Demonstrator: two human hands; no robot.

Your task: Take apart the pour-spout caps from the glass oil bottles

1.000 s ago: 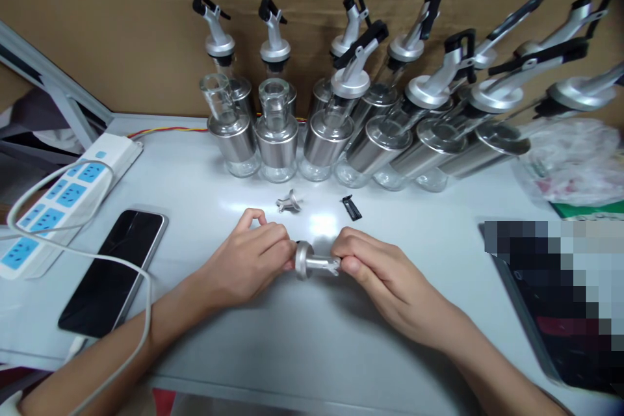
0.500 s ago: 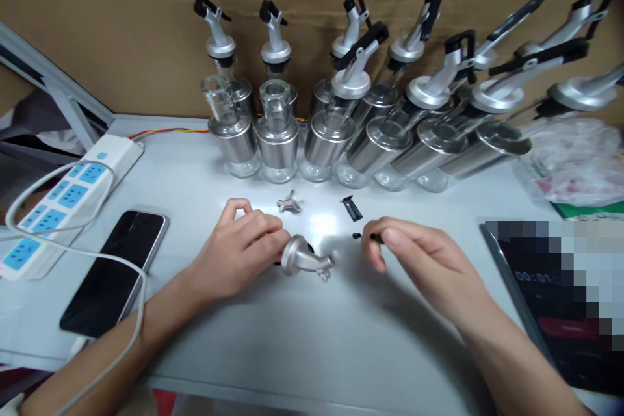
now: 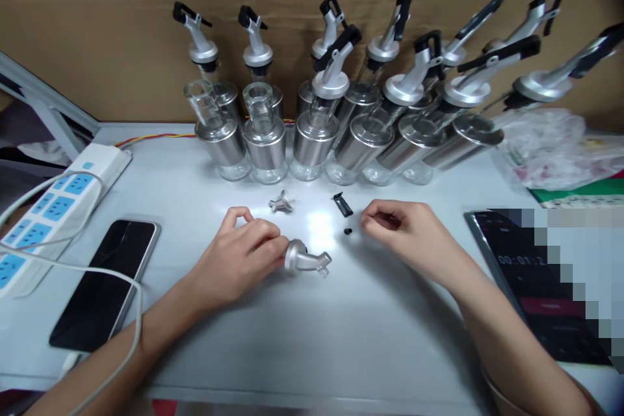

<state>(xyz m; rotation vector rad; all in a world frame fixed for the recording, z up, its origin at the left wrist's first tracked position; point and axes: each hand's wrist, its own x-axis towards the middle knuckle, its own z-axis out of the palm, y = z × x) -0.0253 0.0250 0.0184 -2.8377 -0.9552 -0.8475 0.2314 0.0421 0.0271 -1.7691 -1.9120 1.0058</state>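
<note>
My left hand [image 3: 244, 260] is closed around the base end of a silver pourer spout [image 3: 308, 260]. Its bent tip points right, just above the table, and my fingers hide the base end. Right of it, my right hand [image 3: 402, 227] is raised with thumb and fingertips pinched together; whatever is between them is hidden. Between the hands lie a small black plug [image 3: 348, 231] and a black flip lever [image 3: 343, 204]. A second silver spout [image 3: 281, 202] lies on the table beyond my left hand.
Two glass bottles with steel sleeves [image 3: 264, 149] stand uncapped at the back. Several others carry pourers [image 3: 331, 81]. At left are a power strip [image 3: 58, 208], a phone [image 3: 104, 283] and a white cable [image 3: 139, 312]; at right, a timer screen [image 3: 531, 286] and plastic bags [image 3: 550, 149].
The view has shifted slightly. My right hand has turned and its fingers have drawn together; the small black piece seen between them is now hidden. My left hand keeps hold of the spout.
</note>
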